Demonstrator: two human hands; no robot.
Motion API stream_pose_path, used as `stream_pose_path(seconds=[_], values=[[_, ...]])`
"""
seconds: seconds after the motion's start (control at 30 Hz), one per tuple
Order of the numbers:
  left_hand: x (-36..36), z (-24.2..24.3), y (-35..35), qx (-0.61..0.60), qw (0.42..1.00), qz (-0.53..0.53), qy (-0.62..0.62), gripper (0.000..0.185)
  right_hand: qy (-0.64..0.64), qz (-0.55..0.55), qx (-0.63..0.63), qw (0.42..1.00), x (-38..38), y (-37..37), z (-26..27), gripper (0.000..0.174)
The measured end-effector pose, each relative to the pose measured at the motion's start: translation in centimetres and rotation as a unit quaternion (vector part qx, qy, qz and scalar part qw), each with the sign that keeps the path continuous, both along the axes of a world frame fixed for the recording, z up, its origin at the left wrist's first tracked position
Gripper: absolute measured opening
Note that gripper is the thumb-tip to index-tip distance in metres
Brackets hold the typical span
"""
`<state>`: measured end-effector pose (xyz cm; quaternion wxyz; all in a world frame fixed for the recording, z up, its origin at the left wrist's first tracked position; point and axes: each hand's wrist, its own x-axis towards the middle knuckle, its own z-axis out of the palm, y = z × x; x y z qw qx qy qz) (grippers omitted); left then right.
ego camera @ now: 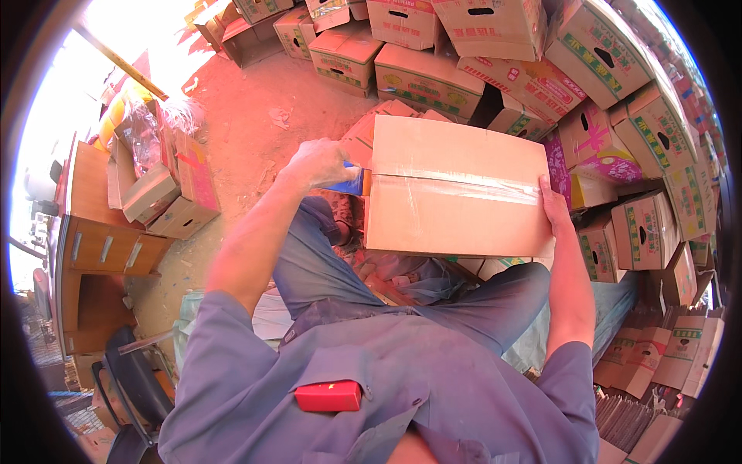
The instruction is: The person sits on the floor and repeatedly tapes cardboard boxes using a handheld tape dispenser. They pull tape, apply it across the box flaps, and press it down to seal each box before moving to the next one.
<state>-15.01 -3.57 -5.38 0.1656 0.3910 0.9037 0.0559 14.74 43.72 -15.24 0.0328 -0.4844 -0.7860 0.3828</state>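
A cardboard box (458, 223) sits before me above my knees, its flaps meeting along a middle seam. Clear shiny packing tape (481, 190) runs along that seam. My left hand (322, 165) grips a blue hand tool (351, 184) at the box's left edge. It looks like a tape dispenser, with an orange part against the cardboard; the fingers hide some of it. Flat against the box's right side, my right hand (555, 204) steadies it, thumb on the top face and fingers out of sight behind the edge.
Printed cardboard boxes (429, 81) are piled ahead and to the right. Flattened cartons (649, 359) stand stacked at lower right. At left are a wooden desk (95, 191), open cartons (153, 191) and a black chair (136, 377). Plastic sheeting (420, 272) lies between my legs.
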Motion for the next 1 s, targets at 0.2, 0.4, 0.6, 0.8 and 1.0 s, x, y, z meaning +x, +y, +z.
stream_pose_path(seconds=[0.2, 0.4, 0.6, 0.8, 1.0], values=[[2.4, -5.1, 0.3, -0.088, 0.992, -0.072, 0.046, 0.039, -0.027, 0.065, 0.148, 0.986, -0.8, -0.5, -0.2, 0.091], [-2.5, -1.8, -1.8, 0.149, 0.974, 0.104, 0.135, 0.034, 0.077, -0.068, 0.055, 0.993, 6.7, -6.3, 1.6, 0.089], [-5.7, -2.5, 2.1, 0.184, 0.952, -0.018, 0.243, 0.030, 0.342, -0.153, -0.114, 0.920, 8.8, -24.8, -0.7, 0.097], [0.7, 3.9, 1.8, -0.073, 0.960, -0.267, 0.048, 0.027, 0.259, -0.142, 0.074, 0.953, 6.1, -18.8, -2.6, 0.095], [9.8, 7.6, 0.0, -0.194, 0.882, -0.369, -0.219, 0.039, 0.117, 0.055, 0.089, 0.988, 2.8, -17.4, 4.3, 0.078]])
